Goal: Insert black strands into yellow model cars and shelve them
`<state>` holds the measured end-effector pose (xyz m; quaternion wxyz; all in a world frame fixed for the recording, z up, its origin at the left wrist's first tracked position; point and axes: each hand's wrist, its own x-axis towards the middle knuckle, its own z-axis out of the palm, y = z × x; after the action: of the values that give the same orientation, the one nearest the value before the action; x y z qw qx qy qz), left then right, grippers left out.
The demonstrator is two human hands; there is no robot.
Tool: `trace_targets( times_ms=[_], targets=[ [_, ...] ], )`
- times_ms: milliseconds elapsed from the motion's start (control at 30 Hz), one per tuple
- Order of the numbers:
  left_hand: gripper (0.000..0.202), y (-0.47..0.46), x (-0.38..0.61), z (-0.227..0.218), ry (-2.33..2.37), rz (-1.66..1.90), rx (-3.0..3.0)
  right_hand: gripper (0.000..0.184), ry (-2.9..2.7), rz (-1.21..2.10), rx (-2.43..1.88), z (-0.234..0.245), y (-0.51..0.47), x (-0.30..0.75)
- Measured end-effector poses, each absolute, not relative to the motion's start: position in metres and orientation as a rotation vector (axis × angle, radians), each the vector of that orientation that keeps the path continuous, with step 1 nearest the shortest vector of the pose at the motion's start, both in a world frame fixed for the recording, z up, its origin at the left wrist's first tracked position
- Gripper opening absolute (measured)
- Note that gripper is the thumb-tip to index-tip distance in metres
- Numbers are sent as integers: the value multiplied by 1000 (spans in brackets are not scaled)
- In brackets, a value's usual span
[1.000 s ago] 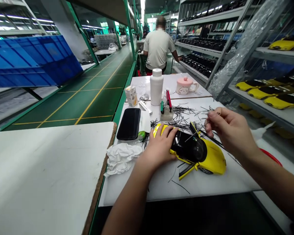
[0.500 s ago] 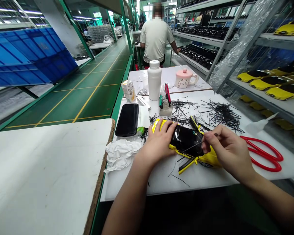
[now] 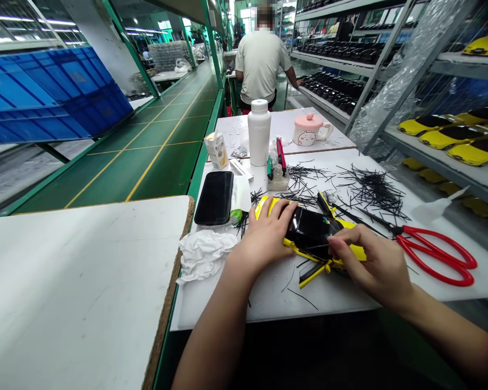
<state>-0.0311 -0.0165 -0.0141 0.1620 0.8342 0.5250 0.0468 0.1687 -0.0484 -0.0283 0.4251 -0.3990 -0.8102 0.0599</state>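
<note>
Two holds to call here as I follow from afar through the head camera. The left hand (image 3: 264, 244) has the rear of the yellow toy car (image 3: 309, 228), fingers spread over the bodywork, thumb on the near side. That car sits upright on the white counter (image 3: 345, 303), nose to the right, its near door (image 3: 313, 275) standing out toward me and the far door (image 3: 322, 203) open too. Over to the right hand (image 3: 372, 265): thumb and fingers are pinched on a thin rod (image 3: 319, 247), held across the car's dark top; whether the tip touches, I can't tell from here.

Just beyond that hand lie the red-handled scissors (image 3: 397, 230), blades toward the car. Behind them, a heap of black strips (image 3: 376, 189), with strays scattered about. On the left I have a phone (image 3: 213, 198) lying flat, a crumpled tissue (image 3: 206, 254) just in front of it. Further back, a white bottle (image 3: 259, 135) stands between a small carton (image 3: 217, 150) and a pink-lidded mug (image 3: 307, 130), and near it a small holder (image 3: 277, 184) carries red and green tools (image 3: 282, 157). Away left runs the green conveyor belt (image 3: 158, 146), a blue crate (image 3: 52, 92) alongside. On the right, more yellow cars (image 3: 441, 136) line the shelves. Straight ahead sits a co-worker (image 3: 264, 67), back to me.
</note>
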Motion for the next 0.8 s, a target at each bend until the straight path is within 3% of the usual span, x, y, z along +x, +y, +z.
trace_targets(
  times_ms=[467,800],
  targets=[
    [92,-16,-33,-12,1479,118,2377,13,-2102,114,-901,-33,-48,169],
    [100,-26,-54,19,1298,-21,2213,16,-2070,173,-849,-17,-50,169]
  ],
)
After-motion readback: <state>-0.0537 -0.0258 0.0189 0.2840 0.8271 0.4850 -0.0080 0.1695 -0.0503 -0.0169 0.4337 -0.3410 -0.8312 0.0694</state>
